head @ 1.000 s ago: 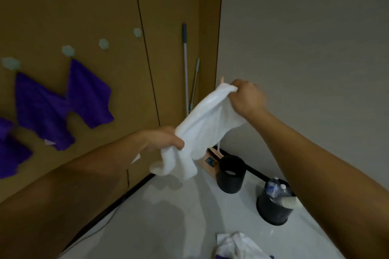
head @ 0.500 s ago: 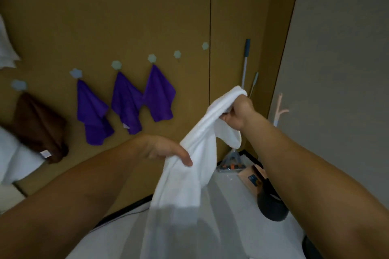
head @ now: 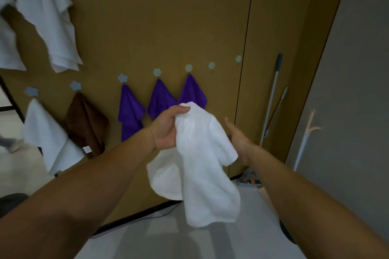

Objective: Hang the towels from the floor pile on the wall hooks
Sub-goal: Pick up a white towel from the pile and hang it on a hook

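White towel [head: 202, 153] is dangling from the left hand [head: 166, 129], fingers [head: 182, 110] clenched on one bunch — right hand [head: 237, 139] flat open — risking slipping floorward.

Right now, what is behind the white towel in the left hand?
The rightmost purple towel and the open right hand show partly behind the white towel; its folds cover part of each.

Room corner.
A brown panelled wall [head: 168, 27] is meeting a grey wall [head: 357, 69]; two long handles [head: 271, 99] are leaning above the pale floor [head: 136, 242].
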{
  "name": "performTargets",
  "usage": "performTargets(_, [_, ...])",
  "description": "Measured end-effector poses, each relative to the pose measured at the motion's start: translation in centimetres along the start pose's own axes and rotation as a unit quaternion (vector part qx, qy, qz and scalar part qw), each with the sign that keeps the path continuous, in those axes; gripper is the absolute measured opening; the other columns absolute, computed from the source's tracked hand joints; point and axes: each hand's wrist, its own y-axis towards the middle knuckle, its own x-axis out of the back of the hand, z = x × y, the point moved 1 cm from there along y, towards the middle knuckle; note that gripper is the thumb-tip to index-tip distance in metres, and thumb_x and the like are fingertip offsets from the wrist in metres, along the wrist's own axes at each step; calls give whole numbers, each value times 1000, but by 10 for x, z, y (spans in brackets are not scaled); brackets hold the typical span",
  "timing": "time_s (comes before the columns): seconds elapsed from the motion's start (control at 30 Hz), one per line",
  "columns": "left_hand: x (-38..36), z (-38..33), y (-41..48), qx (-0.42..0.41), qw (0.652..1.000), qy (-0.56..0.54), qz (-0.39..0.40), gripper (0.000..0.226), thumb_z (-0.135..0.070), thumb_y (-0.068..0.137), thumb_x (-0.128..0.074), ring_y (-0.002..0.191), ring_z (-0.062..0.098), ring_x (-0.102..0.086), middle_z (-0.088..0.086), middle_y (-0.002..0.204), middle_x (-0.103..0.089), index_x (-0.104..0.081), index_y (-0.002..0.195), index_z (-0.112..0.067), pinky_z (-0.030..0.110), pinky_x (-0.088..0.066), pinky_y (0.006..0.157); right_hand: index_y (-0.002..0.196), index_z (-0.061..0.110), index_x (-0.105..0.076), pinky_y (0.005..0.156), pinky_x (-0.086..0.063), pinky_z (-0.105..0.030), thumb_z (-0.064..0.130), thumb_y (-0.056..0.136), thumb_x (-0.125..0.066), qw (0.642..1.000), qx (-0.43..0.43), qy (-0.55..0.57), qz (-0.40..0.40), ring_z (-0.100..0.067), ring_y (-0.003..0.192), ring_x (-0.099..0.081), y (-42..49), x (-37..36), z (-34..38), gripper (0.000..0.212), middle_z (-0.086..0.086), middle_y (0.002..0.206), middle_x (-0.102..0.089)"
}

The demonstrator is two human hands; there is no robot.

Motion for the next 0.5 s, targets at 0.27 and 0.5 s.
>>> performTargets(0.27, [19, -27, -6, -48, 997, -21, -64, 24, -23, 80, -65, 101, 31, -68, 17, 104, -71, -73, 94, -5, 41, -51, 89, 124, 3, -59, 98, -38, -50, 83, 72, -45, 995, -26, -24, 94, -29, 100, -67, -6, -31, -18, 97, -14, 110, -70])
performTargets(0.5, [38, -45, -35, -28, 997, -30, -70, 61, -25, 76, -65, 119, 35, -58, 19, 127, -61, -53, 131, -1, 46, -40, 105, 126, 6, -50, 84, -45, -39, 50, 81, -65, 1000, 20, -23, -6, -26, 96, -57, 2, -77, -10, 64, -11, 110, -58])
